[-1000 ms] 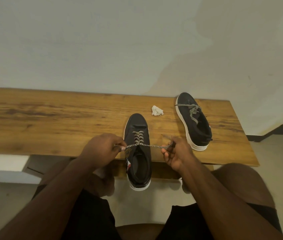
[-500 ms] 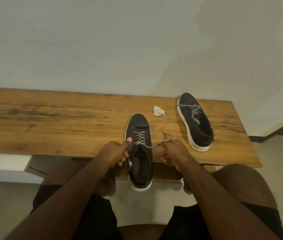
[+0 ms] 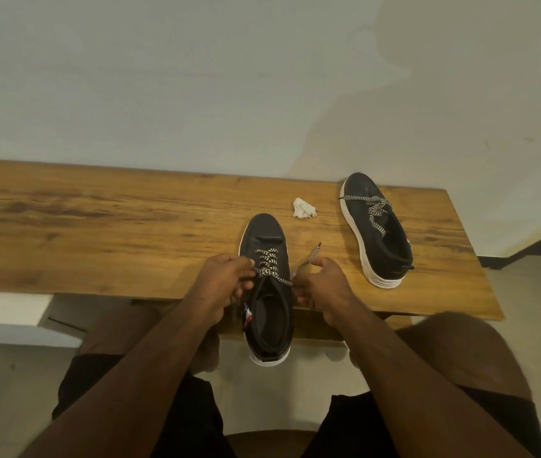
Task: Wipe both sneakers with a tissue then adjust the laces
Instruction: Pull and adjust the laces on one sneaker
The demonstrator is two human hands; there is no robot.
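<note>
Head view is showing the near black sneaker (image 3: 267, 292) lying between both hands, heel overhanging the counter (image 3: 97, 233); left hand (image 3: 226, 279) and right hand (image 3: 322, 285) are each pinching its checkered lace (image 3: 270, 266). Beyond the right grip, the crumpled tissue (image 3: 304, 208) and second sneaker (image 3: 375, 229) are resting.

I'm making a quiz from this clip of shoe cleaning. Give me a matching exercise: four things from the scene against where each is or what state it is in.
Things:
1. near sneaker
2. far sneaker
3. tissue
4. lace end

Places or states:
A. crumpled on the table, between the two shoes
B. pinched by the right hand, tip pointing up
C. heel overhanging the table's front edge
D. untouched, near the table's right end

Pairs: 1-C, 2-D, 3-A, 4-B
</note>
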